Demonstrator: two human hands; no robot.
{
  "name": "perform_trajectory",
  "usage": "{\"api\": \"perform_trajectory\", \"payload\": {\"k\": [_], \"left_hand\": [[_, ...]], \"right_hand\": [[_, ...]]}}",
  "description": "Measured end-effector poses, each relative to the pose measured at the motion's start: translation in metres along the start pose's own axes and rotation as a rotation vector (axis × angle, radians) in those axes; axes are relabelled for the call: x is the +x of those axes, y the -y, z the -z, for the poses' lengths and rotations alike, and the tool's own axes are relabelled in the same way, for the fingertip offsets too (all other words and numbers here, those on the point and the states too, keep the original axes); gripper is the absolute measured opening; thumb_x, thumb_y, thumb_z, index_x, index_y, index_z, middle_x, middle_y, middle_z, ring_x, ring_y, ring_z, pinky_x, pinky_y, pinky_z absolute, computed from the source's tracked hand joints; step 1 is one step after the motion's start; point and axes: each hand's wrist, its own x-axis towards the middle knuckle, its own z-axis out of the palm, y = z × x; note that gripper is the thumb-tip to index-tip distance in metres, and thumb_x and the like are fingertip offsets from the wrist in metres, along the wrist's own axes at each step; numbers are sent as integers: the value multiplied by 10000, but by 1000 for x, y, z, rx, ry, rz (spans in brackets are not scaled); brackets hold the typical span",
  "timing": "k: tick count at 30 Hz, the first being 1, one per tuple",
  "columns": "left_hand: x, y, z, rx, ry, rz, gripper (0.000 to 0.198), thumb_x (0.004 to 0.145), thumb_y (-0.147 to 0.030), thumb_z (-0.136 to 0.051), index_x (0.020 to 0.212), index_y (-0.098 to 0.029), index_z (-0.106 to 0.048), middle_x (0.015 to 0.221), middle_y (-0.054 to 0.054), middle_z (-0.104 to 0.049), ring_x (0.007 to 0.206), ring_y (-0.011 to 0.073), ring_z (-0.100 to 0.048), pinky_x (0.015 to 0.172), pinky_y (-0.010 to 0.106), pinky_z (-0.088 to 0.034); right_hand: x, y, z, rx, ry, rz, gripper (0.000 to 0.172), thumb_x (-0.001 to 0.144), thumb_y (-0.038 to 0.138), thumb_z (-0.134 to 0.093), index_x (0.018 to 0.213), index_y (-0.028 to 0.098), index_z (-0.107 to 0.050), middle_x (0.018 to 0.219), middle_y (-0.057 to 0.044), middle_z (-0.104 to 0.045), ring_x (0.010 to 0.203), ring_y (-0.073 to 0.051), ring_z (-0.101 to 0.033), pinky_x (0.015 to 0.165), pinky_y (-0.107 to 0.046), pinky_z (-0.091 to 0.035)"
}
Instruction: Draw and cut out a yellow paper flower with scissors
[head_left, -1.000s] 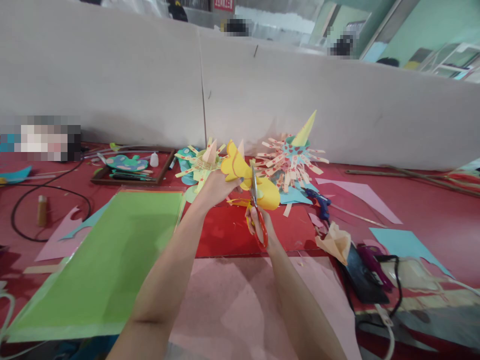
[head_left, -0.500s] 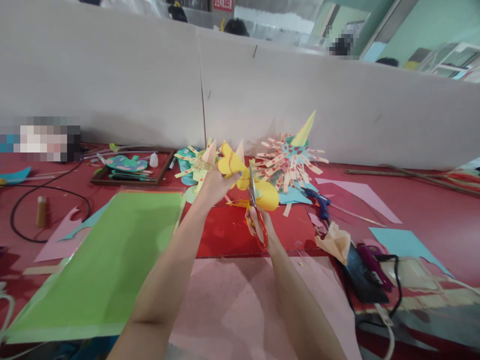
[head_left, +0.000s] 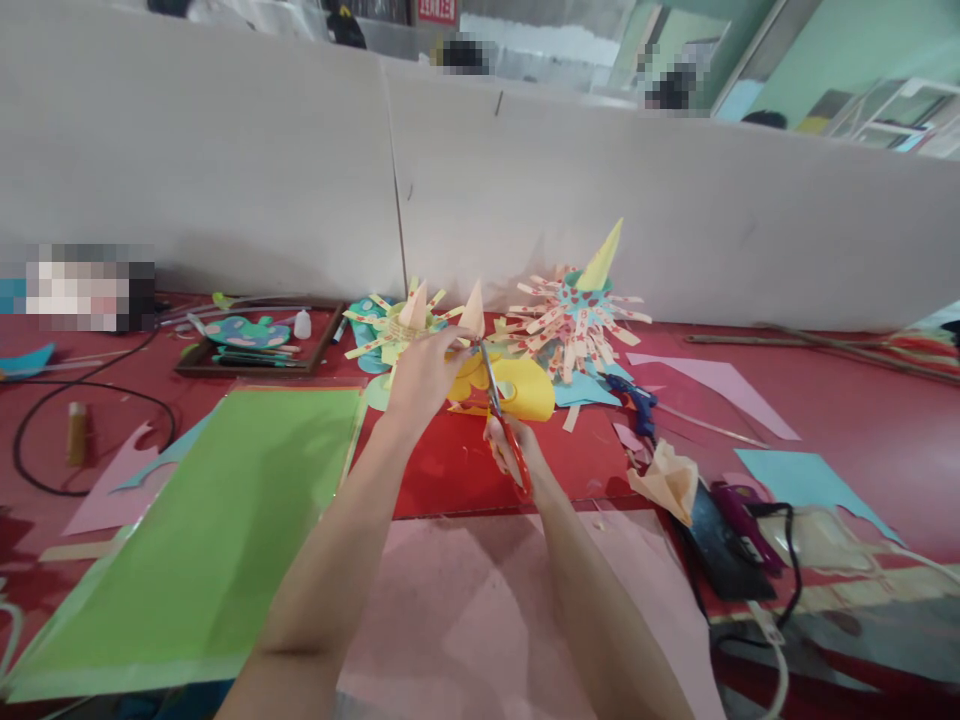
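My right hand (head_left: 510,442) grips a pair of red-handled scissors (head_left: 517,468). Their blades point up and away, with the tips close to the fingers of my left hand (head_left: 426,378). That hand is closed on a piece of yellow paper (head_left: 471,374), mostly hidden behind the fingers and blades. Just right of the blades lies a curled yellow paper piece (head_left: 534,390) on a red sheet (head_left: 442,465). Behind my left hand stand a pale peach paper cone (head_left: 473,312) and a light green paper craft with patterned strips (head_left: 390,340).
A fringed paper craft with a yellow cone (head_left: 600,262) stands by the white partition (head_left: 300,180). To its right lies a blue glue gun (head_left: 636,400). A green sheet (head_left: 225,520) covers the left, near a wooden tray (head_left: 247,368). A dark phone-like slab (head_left: 724,550) lies at right.
My left hand has turned and the yellow paper in it has swung down, now mostly hidden. The scissor tips have shifted left toward its fingers. The view has shifted slightly.
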Motion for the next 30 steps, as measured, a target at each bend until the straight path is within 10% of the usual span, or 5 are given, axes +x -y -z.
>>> {"api": "perform_trajectory", "payload": {"k": [17,30], "left_hand": [[7,22,-5,-304,153,158,122,712,-249,-593,776,-166,-656,803,24,-695,759,153,-624,732,274,-480],[-1,-5,-10,-545,343,344,80,765,-189,-517,692,-178,-485,596,-20,-599,559,125,-621,593,263,-517]], "right_hand": [[-1,3,1,116,157,24,447,791,630,-493,725,188,-473,517,66,-399,333,-44,-315,336,-210,-268],[0,-13,3,199,86,78,351,757,551,-571,703,235,-428,490,71,-355,369,-84,-316,398,-242,-284]]}}
